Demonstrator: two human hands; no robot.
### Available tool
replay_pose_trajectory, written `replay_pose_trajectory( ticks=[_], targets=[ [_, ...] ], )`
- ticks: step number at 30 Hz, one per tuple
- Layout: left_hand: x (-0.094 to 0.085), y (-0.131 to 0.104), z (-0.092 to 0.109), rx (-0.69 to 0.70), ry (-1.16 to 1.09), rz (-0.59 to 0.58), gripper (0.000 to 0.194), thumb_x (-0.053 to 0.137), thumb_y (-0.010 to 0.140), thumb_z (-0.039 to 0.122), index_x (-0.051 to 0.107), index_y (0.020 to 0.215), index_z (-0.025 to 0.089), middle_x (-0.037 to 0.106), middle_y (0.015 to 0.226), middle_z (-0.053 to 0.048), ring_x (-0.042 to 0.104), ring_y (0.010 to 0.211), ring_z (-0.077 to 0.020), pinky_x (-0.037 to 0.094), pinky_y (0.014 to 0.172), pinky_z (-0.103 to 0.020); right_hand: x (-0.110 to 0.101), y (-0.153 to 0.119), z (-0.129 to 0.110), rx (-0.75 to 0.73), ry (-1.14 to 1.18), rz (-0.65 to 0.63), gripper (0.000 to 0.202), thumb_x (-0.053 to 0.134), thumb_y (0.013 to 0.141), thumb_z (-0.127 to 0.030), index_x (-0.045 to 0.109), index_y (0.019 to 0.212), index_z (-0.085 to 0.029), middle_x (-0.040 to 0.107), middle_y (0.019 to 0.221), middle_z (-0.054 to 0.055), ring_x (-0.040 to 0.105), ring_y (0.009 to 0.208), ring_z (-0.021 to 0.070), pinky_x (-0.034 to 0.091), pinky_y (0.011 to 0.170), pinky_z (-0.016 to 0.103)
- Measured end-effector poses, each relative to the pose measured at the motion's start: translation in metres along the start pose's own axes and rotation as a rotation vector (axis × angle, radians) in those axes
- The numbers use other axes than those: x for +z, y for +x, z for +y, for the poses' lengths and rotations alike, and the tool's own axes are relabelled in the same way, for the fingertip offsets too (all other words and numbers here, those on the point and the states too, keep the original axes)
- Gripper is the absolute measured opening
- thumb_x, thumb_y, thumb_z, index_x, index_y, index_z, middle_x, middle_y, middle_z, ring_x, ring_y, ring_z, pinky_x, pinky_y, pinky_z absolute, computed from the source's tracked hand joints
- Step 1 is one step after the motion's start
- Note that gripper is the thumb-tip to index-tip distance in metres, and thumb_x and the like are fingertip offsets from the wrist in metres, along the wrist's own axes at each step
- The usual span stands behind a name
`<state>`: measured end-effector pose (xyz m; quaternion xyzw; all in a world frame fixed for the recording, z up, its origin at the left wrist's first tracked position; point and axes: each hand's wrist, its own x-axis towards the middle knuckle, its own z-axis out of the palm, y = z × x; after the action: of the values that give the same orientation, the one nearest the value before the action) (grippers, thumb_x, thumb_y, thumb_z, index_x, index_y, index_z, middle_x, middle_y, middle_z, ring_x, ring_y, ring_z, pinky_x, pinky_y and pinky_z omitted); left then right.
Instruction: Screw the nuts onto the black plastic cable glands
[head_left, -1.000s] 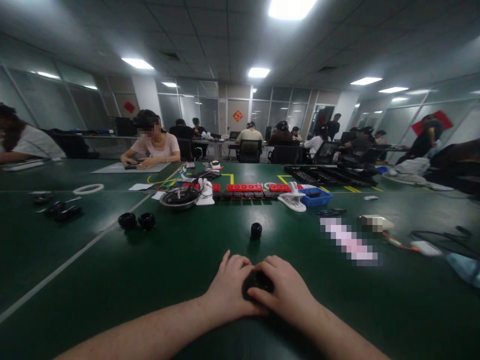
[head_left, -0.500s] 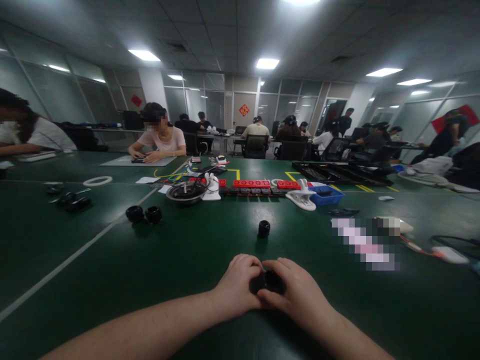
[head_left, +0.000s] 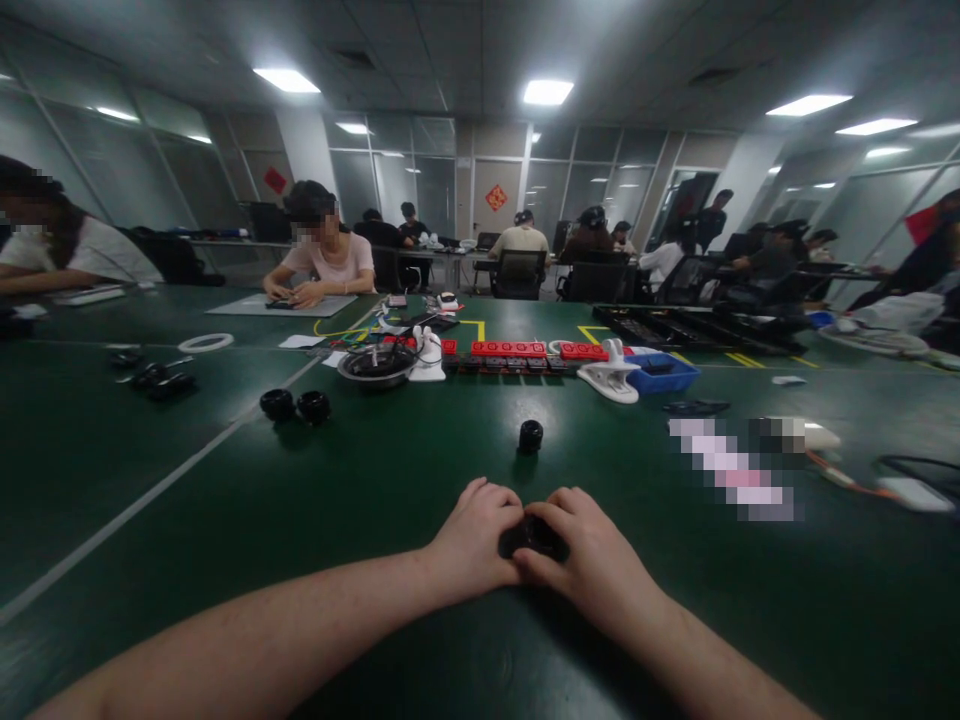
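Low over the front of the green table, my left hand (head_left: 474, 540) and my right hand (head_left: 589, 550) curl from both sides around a glossy black rounded part (head_left: 534, 538). Fingers and thumbs of both hands cover much of it, so its exact kind cannot be told. Just beyond them a small black cylindrical part (head_left: 530, 436) stands upright on the table. A pair of similar black round parts (head_left: 313, 406) sits further left, side by side.
Red socket strips (head_left: 510, 349) run across the mid table, between a dark round bowl (head_left: 375, 378) with a white clip stand (head_left: 428, 358) and a blue tray (head_left: 664, 374). Black pieces (head_left: 161, 380) lie left. A co-worker (head_left: 326, 250) sits opposite.
The view has tilted down slightly and turned a little left, so the scene sits higher in the picture. Both hands keep their grip on the black part.
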<state>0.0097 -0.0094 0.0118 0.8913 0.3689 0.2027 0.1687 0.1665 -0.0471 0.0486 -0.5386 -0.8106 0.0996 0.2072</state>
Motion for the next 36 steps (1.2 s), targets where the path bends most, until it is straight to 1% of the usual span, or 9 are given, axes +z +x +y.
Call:
replay_pose_trajectory(
  ticks=[3,6,10,13,17,21,25,32,36],
  targets=[
    [-0.001,0.002,0.000,-0.026,0.030,-0.019,0.029,0.063,0.062,0.040,0.055,0.081,0.019,0.053,0.087,-0.001,0.047,0.085,-0.0185,0.036,0.080,-0.033,0.001,0.000,0.000,0.031,0.013,0.003,0.032,0.064,0.066,-0.028,0.059,0.096,-0.017,0.054,0.082,0.005,0.049,0.079,0.0191,0.043,0.070,0.033],
    [-0.002,0.004,-0.002,-0.041,0.042,-0.051,0.031,0.061,0.064,0.044,0.055,0.084,0.020,0.054,0.083,0.000,0.048,0.081,-0.0181,0.037,0.073,-0.031,0.002,0.000,0.001,0.044,0.014,0.011,0.032,0.065,0.066,-0.028,0.059,0.095,-0.016,0.054,0.082,0.006,0.050,0.079,0.0190,0.043,0.071,0.033],
    [-0.004,0.005,-0.005,-0.035,0.051,-0.079,0.031,0.059,0.066,0.044,0.055,0.085,0.020,0.055,0.080,0.000,0.049,0.078,-0.0174,0.037,0.069,-0.029,0.002,0.004,0.001,0.008,-0.021,0.004,0.027,0.063,0.068,-0.029,0.060,0.092,-0.016,0.054,0.082,0.006,0.049,0.078,0.0187,0.043,0.069,0.032],
    [-0.006,0.006,-0.009,-0.046,0.061,-0.063,0.029,0.059,0.065,0.044,0.055,0.079,0.019,0.054,0.077,0.000,0.050,0.076,-0.0176,0.038,0.066,-0.028,-0.001,0.012,-0.001,-0.042,-0.066,-0.045,0.027,0.063,0.068,-0.029,0.059,0.092,-0.016,0.054,0.082,0.006,0.049,0.079,0.0189,0.043,0.069,0.031],
    [-0.010,0.009,-0.015,-0.092,0.079,-0.031,0.033,0.057,0.065,0.050,0.054,0.074,0.018,0.054,0.074,0.000,0.050,0.073,-0.0176,0.038,0.064,-0.028,-0.003,0.029,0.001,-0.093,-0.120,-0.119,0.026,0.062,0.069,-0.030,0.060,0.092,-0.017,0.054,0.082,0.006,0.048,0.079,0.0192,0.042,0.068,0.030],
    [-0.010,0.012,-0.021,-0.100,0.085,-0.025,0.031,0.057,0.066,0.049,0.053,0.073,0.018,0.054,0.072,0.001,0.050,0.071,-0.0170,0.036,0.063,-0.027,0.000,0.038,0.005,-0.130,-0.142,-0.115,0.027,0.060,0.071,-0.032,0.059,0.092,-0.016,0.054,0.082,0.006,0.048,0.078,0.0192,0.042,0.068,0.031],
    [-0.006,0.015,-0.023,-0.074,0.100,-0.043,0.028,0.058,0.066,0.045,0.052,0.074,0.019,0.054,0.072,0.001,0.049,0.071,-0.0168,0.035,0.062,-0.026,0.002,0.035,0.008,-0.129,-0.150,-0.091,0.027,0.059,0.072,-0.032,0.059,0.092,-0.014,0.055,0.081,0.007,0.048,0.077,0.0194,0.042,0.068,0.032],
    [-0.006,0.014,-0.019,-0.027,0.080,-0.086,0.028,0.056,0.069,0.045,0.051,0.077,0.018,0.056,0.076,0.001,0.050,0.072,-0.0164,0.035,0.065,-0.027,-0.004,0.026,0.007,-0.159,-0.209,-0.069,0.028,0.058,0.072,-0.037,0.060,0.089,-0.015,0.057,0.079,0.007,0.049,0.075,0.0201,0.041,0.065,0.032],
    [-0.008,0.014,-0.016,-0.028,0.090,-0.097,0.023,0.057,0.069,0.039,0.050,0.075,0.018,0.056,0.075,0.001,0.050,0.072,-0.0163,0.036,0.065,-0.027,-0.006,0.024,0.004,-0.170,-0.218,-0.082,0.024,0.055,0.074,-0.031,0.059,0.090,-0.015,0.058,0.082,0.008,0.049,0.079,0.0209,0.041,0.070,0.034]
  ],
)
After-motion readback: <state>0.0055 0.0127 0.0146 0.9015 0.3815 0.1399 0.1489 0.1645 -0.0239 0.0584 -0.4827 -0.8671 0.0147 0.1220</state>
